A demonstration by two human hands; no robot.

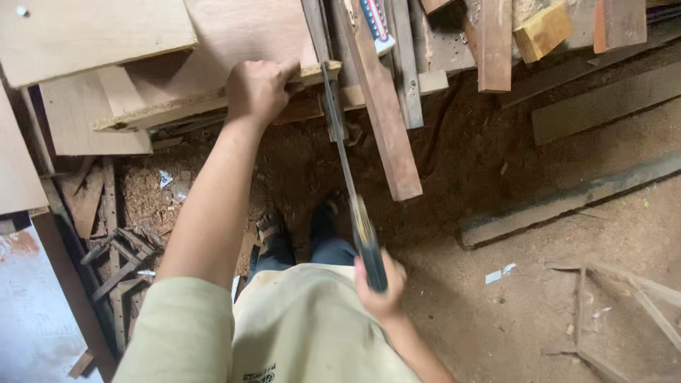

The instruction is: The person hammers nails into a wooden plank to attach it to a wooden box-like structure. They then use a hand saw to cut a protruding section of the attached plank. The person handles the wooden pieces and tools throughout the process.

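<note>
The handsaw point(347, 177) runs lengthwise from the right hand point(379, 284), closed round its handle, away to the board point(234, 64) edge. The left hand point(259, 89) presses curled on that board, just beside the blade.

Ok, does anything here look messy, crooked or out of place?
Yes. Offcut planks lie heaped at odd angles across the top, one long strip hanging past the edge. Sawdust and scraps cover the ground by the left hand. The saw in the right hand is blurred.
</note>
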